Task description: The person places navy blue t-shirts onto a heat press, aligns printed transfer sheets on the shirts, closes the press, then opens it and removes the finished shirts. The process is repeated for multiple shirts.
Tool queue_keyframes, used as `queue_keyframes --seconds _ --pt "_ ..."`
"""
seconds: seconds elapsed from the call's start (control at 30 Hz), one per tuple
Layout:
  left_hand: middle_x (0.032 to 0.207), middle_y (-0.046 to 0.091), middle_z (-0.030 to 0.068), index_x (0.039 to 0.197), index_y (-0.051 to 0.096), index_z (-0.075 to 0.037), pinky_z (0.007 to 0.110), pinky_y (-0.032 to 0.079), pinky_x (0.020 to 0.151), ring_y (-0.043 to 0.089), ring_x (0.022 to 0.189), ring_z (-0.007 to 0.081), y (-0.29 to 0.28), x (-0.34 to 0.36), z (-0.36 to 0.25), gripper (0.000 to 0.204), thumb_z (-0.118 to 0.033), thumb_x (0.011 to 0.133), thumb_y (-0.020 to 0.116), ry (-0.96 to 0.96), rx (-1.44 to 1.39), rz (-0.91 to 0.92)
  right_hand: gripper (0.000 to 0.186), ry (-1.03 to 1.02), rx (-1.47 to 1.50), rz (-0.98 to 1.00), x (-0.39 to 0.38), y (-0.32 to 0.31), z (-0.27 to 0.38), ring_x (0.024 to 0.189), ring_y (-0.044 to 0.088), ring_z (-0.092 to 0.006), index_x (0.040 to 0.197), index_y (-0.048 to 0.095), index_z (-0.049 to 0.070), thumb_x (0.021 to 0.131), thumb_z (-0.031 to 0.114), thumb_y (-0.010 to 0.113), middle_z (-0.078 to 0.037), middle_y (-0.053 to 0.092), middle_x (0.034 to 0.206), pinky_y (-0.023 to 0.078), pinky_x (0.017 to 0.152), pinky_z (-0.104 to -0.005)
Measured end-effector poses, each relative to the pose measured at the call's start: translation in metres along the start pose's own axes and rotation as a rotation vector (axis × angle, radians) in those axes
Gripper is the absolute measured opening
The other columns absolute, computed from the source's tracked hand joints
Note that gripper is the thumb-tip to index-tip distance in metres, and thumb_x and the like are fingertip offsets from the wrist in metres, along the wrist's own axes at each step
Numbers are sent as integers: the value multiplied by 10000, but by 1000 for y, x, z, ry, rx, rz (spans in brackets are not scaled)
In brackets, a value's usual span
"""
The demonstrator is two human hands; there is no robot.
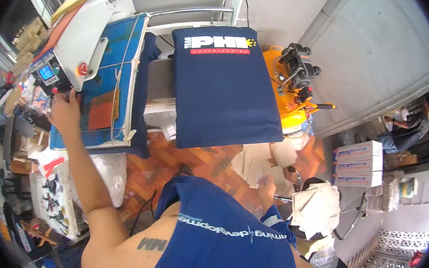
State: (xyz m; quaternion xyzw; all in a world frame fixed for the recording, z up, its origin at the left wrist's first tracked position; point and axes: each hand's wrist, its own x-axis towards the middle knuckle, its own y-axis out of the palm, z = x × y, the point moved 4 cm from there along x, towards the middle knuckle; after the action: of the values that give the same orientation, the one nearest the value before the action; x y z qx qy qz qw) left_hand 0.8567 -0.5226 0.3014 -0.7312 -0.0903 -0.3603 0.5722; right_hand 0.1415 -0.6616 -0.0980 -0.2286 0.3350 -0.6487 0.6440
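At the left, my left hand [66, 113] reaches up to the control box [48, 74] of a heat press, fingers stretched toward a small button below its lit screen. The press's blue heating plate [107, 84], wound with cord, sits over dark blue cloth [142, 112] that shows along its edge. To its right a dark blue garment [225, 99] lies flat on a second platen, with a white, red and yellow print at the far end. My right hand [267, 187] hangs lower right, fingers apart, above brown paper sheets [250, 160] on the floor; it appears to hold nothing.
An orange air compressor [292, 120] stands beyond the right platen. Paper sheets [315, 206] lie on a seat near my right arm. Stacked white boxes [359, 164] and a person [411, 128] are farther right. Tools [55, 202] lie at the left.
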Motion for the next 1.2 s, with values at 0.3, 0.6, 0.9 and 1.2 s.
queue_keyframes --seconds 0.3,0.6,0.9,1.2 --pt "980 758 209 1029 768 -44 412 556 869 740 932 367 138 -9 -336 319 -313 923 633 426 -948 523 286 -577 -73 345 -23 21 297 834 725 -398 944 726 50 900 329 680 -165 747 909 580 750 -517" --pt "1066 729 214 1067 726 23 475 507 863 694 1019 352 438 -12 -404 310 -98 943 470 -114 -980 926 396 -658 -353 585 17 111 420 742 745 -348 892 709 50 954 434 639 -174 740 789 570 680 -458" --pt "1235 702 226 1285 619 101 446 544 921 704 1046 332 468 7 -401 480 -321 1057 628 -444 -1130 1055 176 -729 -373 606 15 166 448 668 752 -275 792 741 66 845 224 684 -110 756 757 561 599 -434" --pt "1101 743 227 1125 703 94 422 516 917 703 1056 316 489 17 -397 327 -211 1031 632 -179 -1010 780 148 -801 -435 744 21 159 445 775 781 -320 778 800 91 825 175 687 -162 782 844 603 635 -434"
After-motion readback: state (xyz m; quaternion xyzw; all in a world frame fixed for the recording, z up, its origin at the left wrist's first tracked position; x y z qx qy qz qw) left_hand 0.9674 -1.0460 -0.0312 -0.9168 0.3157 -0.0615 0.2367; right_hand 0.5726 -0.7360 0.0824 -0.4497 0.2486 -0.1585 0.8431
